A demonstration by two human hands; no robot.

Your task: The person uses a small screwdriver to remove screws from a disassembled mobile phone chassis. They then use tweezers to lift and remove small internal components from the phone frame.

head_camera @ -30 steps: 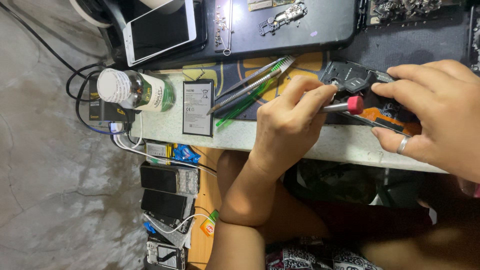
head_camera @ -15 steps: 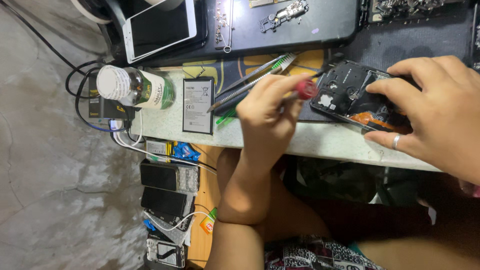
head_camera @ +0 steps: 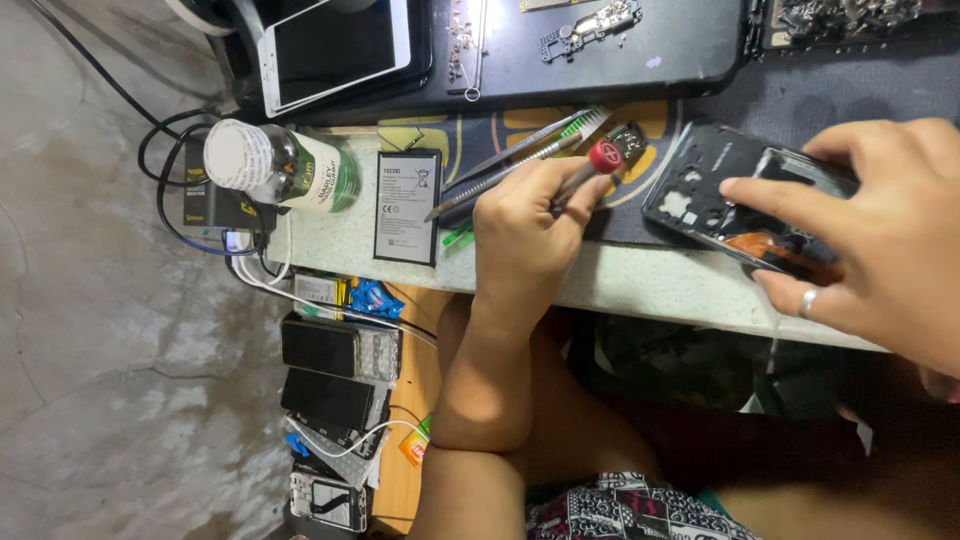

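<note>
A person's left hand (head_camera: 525,225) is closed around a red-capped screwdriver (head_camera: 590,168), fingers wrapped about its shaft with the red cap just past the fingertips, toward the opened phone frame (head_camera: 700,185). The right hand (head_camera: 870,230) rests on that dark frame — index finger stretched flat across its middle, thumb curled under the near edge, a ring on one finger — pinning it to the dark work mat (head_camera: 640,215). An orange part shows inside the frame beneath the right fingers. Just beyond the left knuckles lie metal tweezers (head_camera: 505,165) and a green-bristled brush (head_camera: 585,122); beside the wrist sits a flat phone battery (head_camera: 406,207), then a white-capped green bottle (head_camera: 285,170) lying on its side. A white smartphone (head_camera: 335,45) lies farther off.
</note>
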